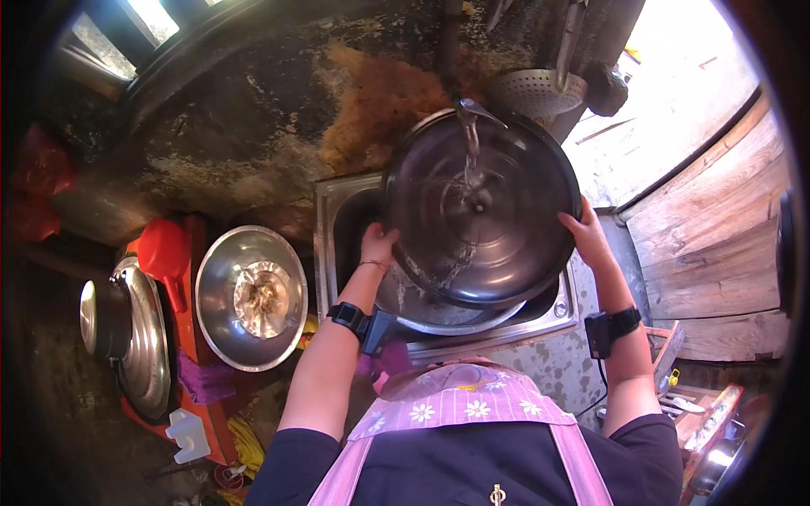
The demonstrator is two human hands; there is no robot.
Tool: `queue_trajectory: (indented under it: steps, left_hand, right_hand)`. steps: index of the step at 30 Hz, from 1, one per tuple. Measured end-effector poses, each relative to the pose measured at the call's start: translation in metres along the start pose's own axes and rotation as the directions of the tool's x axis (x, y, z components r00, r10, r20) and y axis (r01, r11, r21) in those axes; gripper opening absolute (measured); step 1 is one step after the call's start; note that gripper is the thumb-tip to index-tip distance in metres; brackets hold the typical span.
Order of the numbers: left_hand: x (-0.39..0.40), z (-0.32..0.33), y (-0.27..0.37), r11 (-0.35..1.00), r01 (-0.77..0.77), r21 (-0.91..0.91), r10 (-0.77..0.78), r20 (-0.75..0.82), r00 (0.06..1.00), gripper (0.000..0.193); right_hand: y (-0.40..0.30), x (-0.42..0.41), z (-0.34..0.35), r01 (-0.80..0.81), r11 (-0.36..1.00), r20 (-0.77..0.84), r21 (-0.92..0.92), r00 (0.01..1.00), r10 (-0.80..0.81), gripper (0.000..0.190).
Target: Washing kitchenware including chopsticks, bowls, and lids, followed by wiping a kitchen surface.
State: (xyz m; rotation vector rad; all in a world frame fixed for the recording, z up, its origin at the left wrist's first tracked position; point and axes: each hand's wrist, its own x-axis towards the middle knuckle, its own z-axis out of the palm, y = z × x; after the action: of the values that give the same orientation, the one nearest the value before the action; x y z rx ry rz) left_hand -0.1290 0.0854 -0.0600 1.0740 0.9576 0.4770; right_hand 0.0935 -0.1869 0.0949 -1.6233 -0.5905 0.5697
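My left hand [379,245] grips the left rim of a large, round, dark metal lid [436,209]. On the opposite rim, my right hand [585,235] has its thumb over the edge. The lid is tilted over a stainless steel sink [326,246], with a small stud at its centre. Water [469,180] runs from a metal faucet [469,126] onto the lid and spills off its lower left part. Partly hidden beneath the lid, a metal basin [421,314] sits in the sink.
Left of the sink are a steel bowl [218,297] with unclear contents, a red plastic dipper [166,250] and a knobbed metal lid [144,341]. A perforated ladle [538,92] hangs beside the faucet. Wooden boards [709,253] stand at right.
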Motion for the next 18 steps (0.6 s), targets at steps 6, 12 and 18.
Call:
queue_trajectory:
  steps: [6, 12, 18]
  left_hand:
    - [-0.025, -0.027, 0.046, 0.995, -0.09, 0.051, 0.096, -0.136, 0.986, 0.044]
    - [-0.047, -0.055, 0.081, 0.861, -0.462, 0.215, 0.493, -0.128, 0.86, 0.014]
    - [-0.084, -0.06, 0.123, 0.796, -0.497, 0.346, 0.548, -0.063, 0.834, 0.014]
  right_hand:
    - [0.054, 0.047, 0.014, -0.04, 0.985, 0.026, -0.17, 0.999, 0.045, 0.051]
    - [0.095, 0.068, 0.064, -0.228, 0.888, -0.185, -0.399, 0.969, 0.166, 0.056]
    - [0.144, 0.075, 0.095, -0.351, 0.924, 0.066, -0.15, 0.929, 0.363, 0.044]
